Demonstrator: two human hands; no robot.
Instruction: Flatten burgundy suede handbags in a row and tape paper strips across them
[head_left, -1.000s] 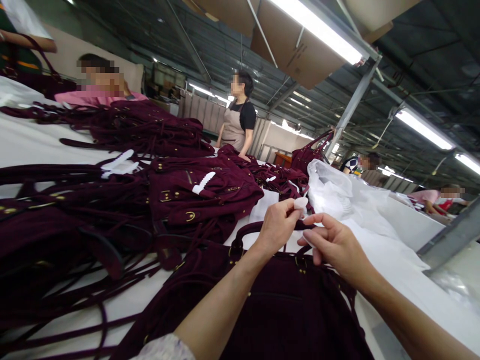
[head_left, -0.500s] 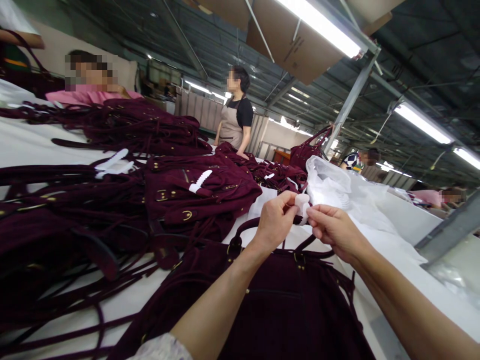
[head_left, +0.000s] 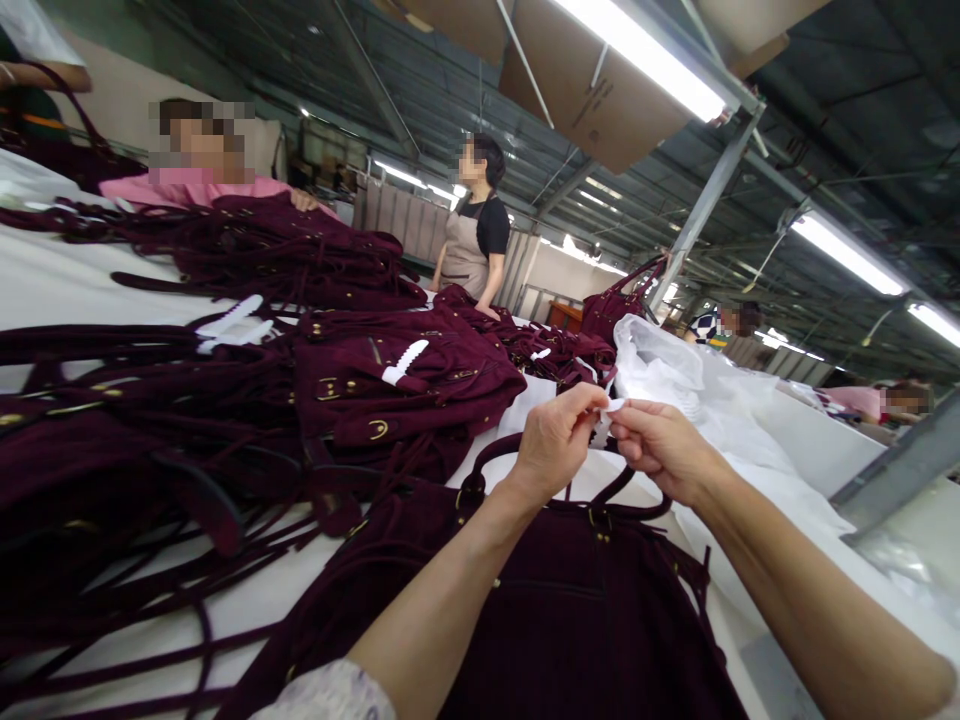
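The hands have drawn together since a second ago: the right hand [head_left: 660, 447] has come up to meet the left hand [head_left: 556, 438], and the white wrap [head_left: 609, 412] that stood up as a puffy lump now shows only as a thin sliver between them. It's small, pale and soft-looking, crumpled thin; most of it is hidden inside the fingers, so its full shape is hard to make out. Both grips are clamped on it, thumb against fingertips, left from one end, right from the other. It sits in the air just above the dark handle [head_left: 630, 490] of the burgundy bag [head_left: 570, 620] lying nearest on the white bench [head_left: 45, 290]. More burgundy bags [head_left: 390, 380] are heaped to the left, a clear plastic sheet [head_left: 675, 375] lies just beyond the hands
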